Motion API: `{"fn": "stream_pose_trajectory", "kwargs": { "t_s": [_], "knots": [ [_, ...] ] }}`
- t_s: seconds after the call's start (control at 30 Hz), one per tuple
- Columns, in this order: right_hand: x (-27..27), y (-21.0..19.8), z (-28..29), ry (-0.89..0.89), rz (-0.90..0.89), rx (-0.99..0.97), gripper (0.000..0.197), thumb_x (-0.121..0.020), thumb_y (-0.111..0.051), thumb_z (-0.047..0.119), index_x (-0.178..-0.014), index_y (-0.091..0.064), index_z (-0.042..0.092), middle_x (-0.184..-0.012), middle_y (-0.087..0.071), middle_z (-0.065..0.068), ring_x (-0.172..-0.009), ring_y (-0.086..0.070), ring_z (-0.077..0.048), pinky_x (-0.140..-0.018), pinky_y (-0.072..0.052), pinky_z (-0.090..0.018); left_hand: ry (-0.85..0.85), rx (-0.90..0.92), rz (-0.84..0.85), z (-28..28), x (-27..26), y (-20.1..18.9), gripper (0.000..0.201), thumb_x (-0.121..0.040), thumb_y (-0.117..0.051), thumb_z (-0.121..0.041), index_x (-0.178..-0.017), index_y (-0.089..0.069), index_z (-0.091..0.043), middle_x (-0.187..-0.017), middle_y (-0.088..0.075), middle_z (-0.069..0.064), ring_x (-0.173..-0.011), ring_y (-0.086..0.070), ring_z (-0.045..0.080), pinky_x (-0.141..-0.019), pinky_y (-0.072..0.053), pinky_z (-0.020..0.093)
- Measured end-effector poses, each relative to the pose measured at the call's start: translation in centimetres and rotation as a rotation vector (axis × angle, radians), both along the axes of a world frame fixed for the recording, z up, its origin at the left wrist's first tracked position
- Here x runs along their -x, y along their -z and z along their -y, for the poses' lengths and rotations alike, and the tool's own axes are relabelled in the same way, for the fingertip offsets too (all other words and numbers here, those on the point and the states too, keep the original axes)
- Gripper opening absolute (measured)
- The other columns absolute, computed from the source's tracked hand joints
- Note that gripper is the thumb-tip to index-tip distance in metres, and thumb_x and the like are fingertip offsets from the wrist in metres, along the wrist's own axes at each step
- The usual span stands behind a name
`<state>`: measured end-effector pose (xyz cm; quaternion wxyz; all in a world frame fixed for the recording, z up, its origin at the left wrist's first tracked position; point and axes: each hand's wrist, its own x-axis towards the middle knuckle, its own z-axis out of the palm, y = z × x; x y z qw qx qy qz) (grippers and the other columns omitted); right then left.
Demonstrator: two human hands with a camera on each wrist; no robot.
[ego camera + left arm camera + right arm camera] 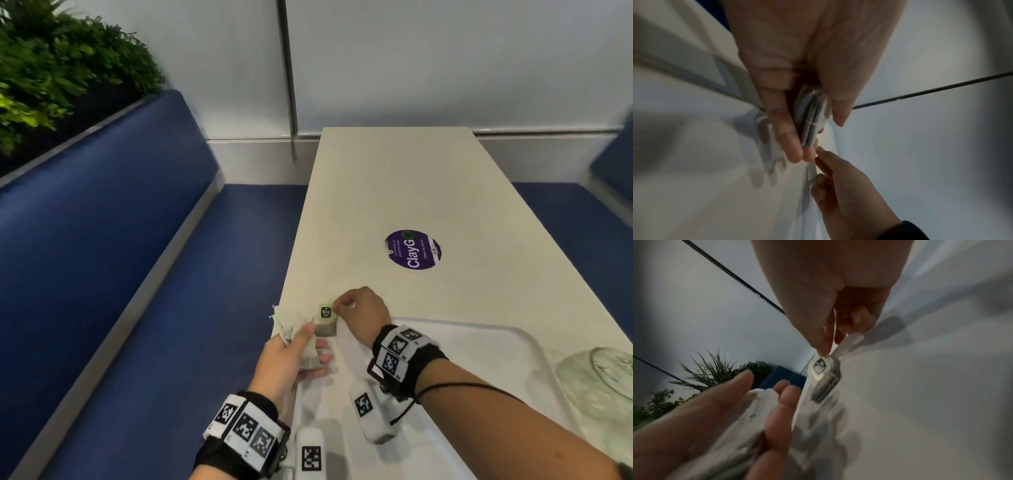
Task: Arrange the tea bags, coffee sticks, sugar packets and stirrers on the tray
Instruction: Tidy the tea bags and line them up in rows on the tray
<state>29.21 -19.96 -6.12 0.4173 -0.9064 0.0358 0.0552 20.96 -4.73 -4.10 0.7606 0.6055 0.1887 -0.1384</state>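
My left hand (317,346) grips a bundle of white and grey tea bags (310,356) between thumb and fingers, and their paper tags (284,320) fan out to the left. In the left wrist view the bundle (812,116) sits edge-on in that hand (818,138). My right hand (337,306) pinches the green-labelled tag (325,312) of one tea bag (325,329) just beyond the left hand, by the far left corner of the white tray (479,330). The right wrist view shows the thumb and forefinger (830,347) on that tag (819,365), with the bag (826,386) hanging below.
A glass bowl (603,383) stands on the tray's right side. The cream table (394,192) carries a purple round sticker (413,249) farther out. Blue bench seats (154,274) flank the table, with plants (51,68) behind the left one.
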Motion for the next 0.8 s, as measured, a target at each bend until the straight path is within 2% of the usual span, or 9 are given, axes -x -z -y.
{"fn": "stream_pose_trajectory", "kwargs": {
  "t_s": [0.1,0.17,0.23,0.37,0.43,0.5,0.63,0.73,0.8],
  "knots": [
    [1.2,-0.8,0.5,0.023,0.032,-0.203,0.016,-0.088,-0.067,0.031,-0.100,-0.070,0.020,-0.105,-0.062,0.001,-0.089,-0.058,-0.010,-0.081,-0.042,-0.022,0.117,-0.029,-0.005,0.5,0.5,-0.7,0.035,-0.101,-0.051,-0.032,-0.109,-0.066,0.000,-0.083,-0.072,0.016,-0.067,-0.066,0.023,-0.061,-0.060,0.036],
    [2.4,-2.4,0.8,-0.033,-0.033,-0.447,0.018,-0.091,-0.064,0.031,-0.103,-0.070,0.019,-0.099,-0.067,0.002,-0.072,-0.057,-0.008,-0.067,-0.047,-0.018,0.237,-0.053,-0.016,0.9,0.9,-1.2,0.037,-0.102,-0.050,-0.033,-0.110,-0.064,0.000,-0.078,-0.071,0.009,-0.063,-0.063,0.021,-0.063,-0.058,0.036],
    [3.6,-3.9,1.4,-0.134,-0.128,-0.538,0.021,-0.092,-0.063,0.029,-0.106,-0.071,0.015,-0.091,-0.069,0.003,-0.065,-0.057,-0.010,-0.057,-0.045,-0.016,0.342,-0.069,-0.017,1.5,1.3,-1.7,0.039,-0.102,-0.050,-0.033,-0.110,-0.064,0.002,-0.079,-0.072,0.010,-0.066,-0.063,0.024,-0.061,-0.056,0.034],
    [5.4,-5.5,2.9,-0.228,-0.132,-0.561,0.016,-0.087,-0.069,0.015,-0.099,-0.070,0.003,-0.080,-0.066,-0.002,-0.063,-0.057,-0.011,-0.057,-0.046,-0.019,0.419,-0.125,-0.005,2.6,2.2,-2.9,0.032,-0.101,-0.051,-0.029,-0.108,-0.067,-0.003,-0.083,-0.071,0.011,-0.068,-0.067,0.025,-0.057,-0.056,0.032],
    [6.3,-6.3,3.7,-0.216,-0.101,-0.576,0.005,-0.086,-0.071,0.010,-0.087,-0.067,0.007,-0.076,-0.064,-0.003,-0.060,-0.056,-0.009,-0.058,-0.048,-0.020,0.436,-0.152,-0.006,2.8,2.6,-3.4,0.027,-0.099,-0.053,-0.027,-0.107,-0.069,-0.006,-0.084,-0.071,0.011,-0.064,-0.066,0.021,-0.058,-0.056,0.033],
    [7.0,-7.0,4.5,-0.192,-0.068,-0.577,0.009,-0.085,-0.071,0.009,-0.080,-0.064,0.009,-0.074,-0.063,-0.003,-0.058,-0.057,-0.009,-0.059,-0.050,-0.022,0.447,-0.181,-0.004,2.9,3.2,-3.7,0.026,-0.099,-0.054,-0.026,-0.106,-0.069,-0.006,-0.084,-0.071,0.010,-0.064,-0.065,0.020,-0.058,-0.057,0.033],
    [8.3,-7.7,5.9,-0.041,-0.037,-0.614,0.011,-0.088,-0.067,0.007,-0.083,-0.057,0.004,-0.070,-0.060,-0.005,-0.054,-0.057,-0.012,-0.057,-0.052,-0.027,0.379,-0.283,-0.006,3.2,4.3,-3.9,0.024,-0.099,-0.050,-0.020,-0.102,-0.067,-0.002,-0.080,-0.071,0.008,-0.058,-0.063,0.019,-0.053,-0.056,0.032],
    [9.3,-7.3,6.5,0.064,-0.054,-0.507,0.014,-0.088,-0.065,0.009,-0.084,-0.054,0.004,-0.070,-0.061,-0.009,-0.054,-0.059,-0.015,-0.056,-0.052,-0.029,0.198,-0.496,0.180,4.3,4.9,-4.2,0.021,-0.099,-0.053,-0.022,-0.095,-0.069,-0.009,-0.079,-0.071,0.006,-0.057,-0.062,0.017,-0.056,-0.058,0.036],
    [10.0,-7.1,6.4,0.098,-0.066,-0.457,0.014,-0.088,-0.063,0.010,-0.081,-0.051,0.005,-0.071,-0.063,-0.010,-0.057,-0.061,-0.017,-0.056,-0.051,-0.029,0.173,-0.653,0.358,5.4,5.1,-4.9,0.025,-0.098,-0.056,-0.027,-0.081,-0.071,-0.017,-0.068,-0.067,-0.002,-0.051,-0.059,0.010,-0.055,-0.057,0.031]
  ]
}}
